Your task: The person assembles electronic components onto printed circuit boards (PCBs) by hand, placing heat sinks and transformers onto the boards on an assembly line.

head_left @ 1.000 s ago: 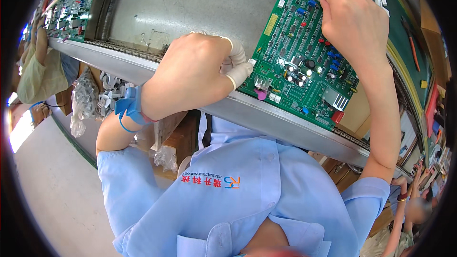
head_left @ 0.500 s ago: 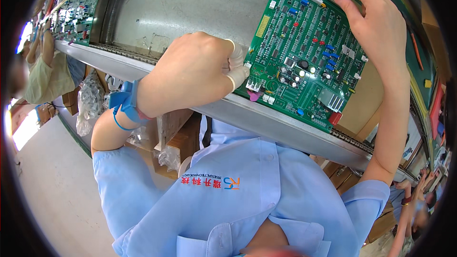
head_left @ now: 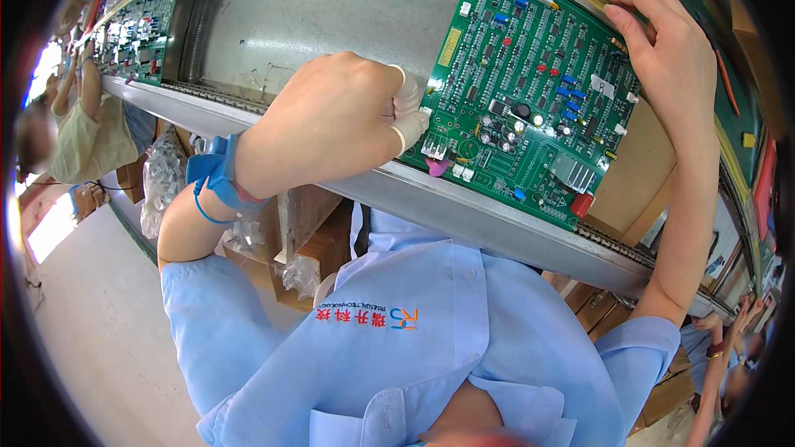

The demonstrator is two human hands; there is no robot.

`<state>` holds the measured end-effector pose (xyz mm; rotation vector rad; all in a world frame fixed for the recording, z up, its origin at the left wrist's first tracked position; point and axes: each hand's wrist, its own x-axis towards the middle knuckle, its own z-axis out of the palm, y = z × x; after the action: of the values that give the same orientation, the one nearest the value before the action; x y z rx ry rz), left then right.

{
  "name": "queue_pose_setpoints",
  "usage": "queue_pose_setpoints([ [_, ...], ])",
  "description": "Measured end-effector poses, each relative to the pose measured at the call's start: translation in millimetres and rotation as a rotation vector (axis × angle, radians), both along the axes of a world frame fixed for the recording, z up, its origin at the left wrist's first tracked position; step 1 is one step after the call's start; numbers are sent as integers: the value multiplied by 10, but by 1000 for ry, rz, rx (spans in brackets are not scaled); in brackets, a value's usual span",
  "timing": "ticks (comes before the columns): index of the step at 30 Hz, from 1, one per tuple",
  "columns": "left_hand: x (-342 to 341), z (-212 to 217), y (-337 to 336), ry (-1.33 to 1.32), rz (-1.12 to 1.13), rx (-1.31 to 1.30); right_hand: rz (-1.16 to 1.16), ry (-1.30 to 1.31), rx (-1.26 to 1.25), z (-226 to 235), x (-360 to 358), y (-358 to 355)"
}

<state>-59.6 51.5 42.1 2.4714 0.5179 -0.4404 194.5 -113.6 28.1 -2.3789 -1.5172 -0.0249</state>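
Observation:
A green circuit board (head_left: 484, 91), crowded with small parts, lies tilted across the metal rails in front of me. My left hand (head_left: 331, 116), with pale finger covers on thumb and forefinger, is closed in a pinch at its left edge, beside a small white connector (head_left: 426, 113). What lies between those fingertips is mostly hidden. Just past the upper right edge of the board is my right hand (head_left: 675, 54), its fingers loosely bent and apart, nothing visible in them. A pink tab (head_left: 436, 167) and a red part (head_left: 582, 204) show along the near edge.
Metal rails with a chain (head_left: 215, 98) run left to right; another populated board (head_left: 137, 29) sits on them at far left. Cardboard (head_left: 638, 157) lies under the board's right side. A red stick (head_left: 727, 81) rests at right. Other people work on both sides.
The circuit board has shifted slightly left along with the fingertips of my left hand. My right hand has moved a little right and nearer to me, away from the far corner.

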Motion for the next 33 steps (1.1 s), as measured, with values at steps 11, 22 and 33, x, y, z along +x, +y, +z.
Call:
queue_pose_setpoints([
  [11, 48, 56, -1, -28, -70, 14, 7, 33, 27, -37, 73, -88],
  [22, 135, 179, 588, -274, 201, 147, -65, 13, 130, 98, 242, -404],
  [33, 1048, -299, 1224, -756, 17, 635, -139, -97, 164, -78, 274, -460],
])
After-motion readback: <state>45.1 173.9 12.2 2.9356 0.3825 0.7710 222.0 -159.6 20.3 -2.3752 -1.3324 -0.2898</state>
